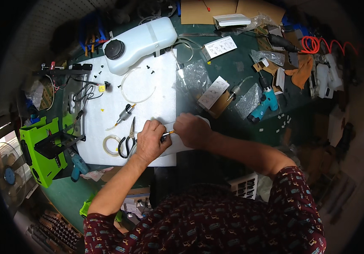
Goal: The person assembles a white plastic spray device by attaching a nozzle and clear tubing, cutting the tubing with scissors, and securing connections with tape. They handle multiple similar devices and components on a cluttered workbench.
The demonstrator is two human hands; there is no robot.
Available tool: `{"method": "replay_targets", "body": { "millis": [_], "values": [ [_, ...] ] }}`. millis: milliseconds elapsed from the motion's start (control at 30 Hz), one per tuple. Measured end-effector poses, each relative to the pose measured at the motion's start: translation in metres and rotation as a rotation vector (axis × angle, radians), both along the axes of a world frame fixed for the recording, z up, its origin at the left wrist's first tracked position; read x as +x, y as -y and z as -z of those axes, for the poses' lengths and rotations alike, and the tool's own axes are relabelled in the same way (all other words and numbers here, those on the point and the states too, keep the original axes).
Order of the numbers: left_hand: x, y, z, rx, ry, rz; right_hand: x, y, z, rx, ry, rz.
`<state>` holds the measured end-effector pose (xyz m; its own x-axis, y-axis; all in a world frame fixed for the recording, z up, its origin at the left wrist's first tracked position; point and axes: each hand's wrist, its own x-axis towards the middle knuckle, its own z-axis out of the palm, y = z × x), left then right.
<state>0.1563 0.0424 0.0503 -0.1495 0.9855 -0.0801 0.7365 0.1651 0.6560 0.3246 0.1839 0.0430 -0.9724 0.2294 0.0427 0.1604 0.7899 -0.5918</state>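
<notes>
Shirt (199,218), orange-tipped part (168,133) in left grip (149,139)

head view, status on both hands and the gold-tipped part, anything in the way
Left hand holding gold-tipped part, right hand close by its tip. Part partly hidden. Black-handled scissors beside left hand, apparently not blocking.

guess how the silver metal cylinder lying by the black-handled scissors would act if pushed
The silver metal cylinder would probably roll, being round-sided. Looking metallic, it may also feel heavy for its size.
</notes>
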Motion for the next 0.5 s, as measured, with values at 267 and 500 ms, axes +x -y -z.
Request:
{"method": "replay_targets", "body": {
  "millis": [267,500],
  "values": [
    [0.006,0.001,0.001,-0.033,-0.01,-0.01,0.005,0.002,-0.001,-0.036,0.055,-0.017],
    [0.0,0.005,0.001,-0.022,0.027,-0.036,0.005,0.003,0.009,-0.03,-0.141,0.011]
  ]
}}
